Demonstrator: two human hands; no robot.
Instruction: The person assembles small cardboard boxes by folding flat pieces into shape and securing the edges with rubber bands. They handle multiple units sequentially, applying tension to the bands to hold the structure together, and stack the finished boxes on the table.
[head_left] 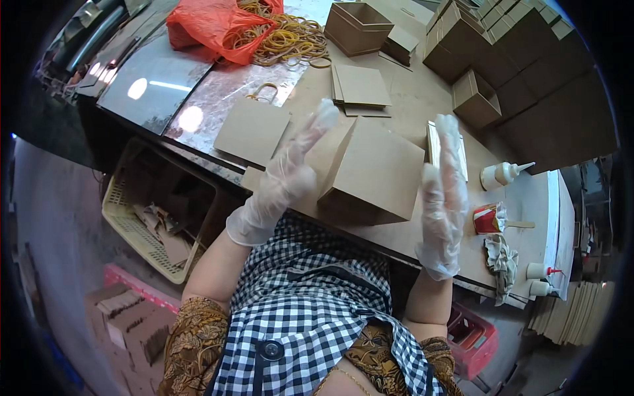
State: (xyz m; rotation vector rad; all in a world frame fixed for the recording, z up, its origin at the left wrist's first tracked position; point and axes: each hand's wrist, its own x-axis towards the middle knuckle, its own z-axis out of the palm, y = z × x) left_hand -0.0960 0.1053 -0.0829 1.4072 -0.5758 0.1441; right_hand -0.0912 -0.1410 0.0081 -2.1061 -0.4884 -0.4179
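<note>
A brown fibreboard box [382, 166] stands on the table's front edge between my hands, a plain face turned up. My left hand [281, 185], in a thin clear glove, is held to its left with fingers stretched out and nothing in them. On the other side my right hand [445, 204], gloved alike, has its fingers straight and pointing away from me, close to the box's right edge; whether it touches cannot be made out. Beyond my left hand lies a flat square panel [253, 129]. Behind the box sit several loose panels [363, 86]. A pale strip-like piece [434, 148] shows partly behind my right hand.
Rubber bands [290, 39] spill from a red plastic bag [211, 30]. Stacked boxes [538, 72] rise at the back right, with an open box [356, 28] farther left. A glue bottle [496, 177], red tub [487, 219] and rag [502, 264] lie right. A crate [135, 234] stands below left.
</note>
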